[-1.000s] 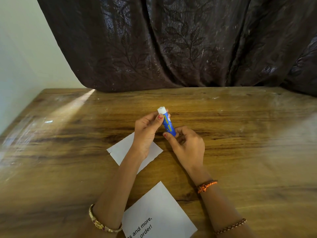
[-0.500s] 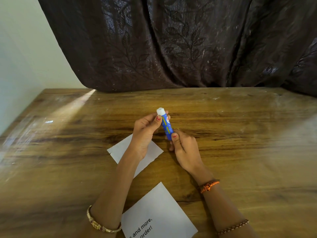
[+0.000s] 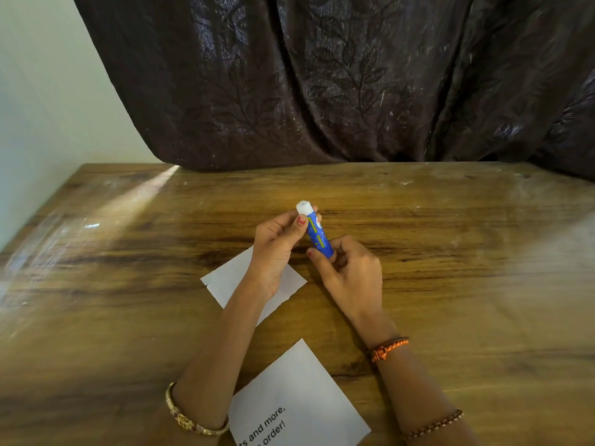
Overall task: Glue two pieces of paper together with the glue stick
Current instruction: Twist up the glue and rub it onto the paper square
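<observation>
A blue glue stick with a white top end is held upright and slightly tilted above the wooden table. My left hand pinches its upper part just below the white end. My right hand grips its lower end with fingers curled around the base. A small white paper lies flat under my left wrist, partly hidden by it. A larger white paper with printed black text lies near the table's front edge between my forearms.
A dark patterned curtain hangs along the table's far edge. A pale wall stands at the left. The table's left edge runs diagonally at the far left.
My right hand's fingers have shifted around the base of the glue stick, closing on it and then opening slightly. The stick and my left hand stay almost in place.
</observation>
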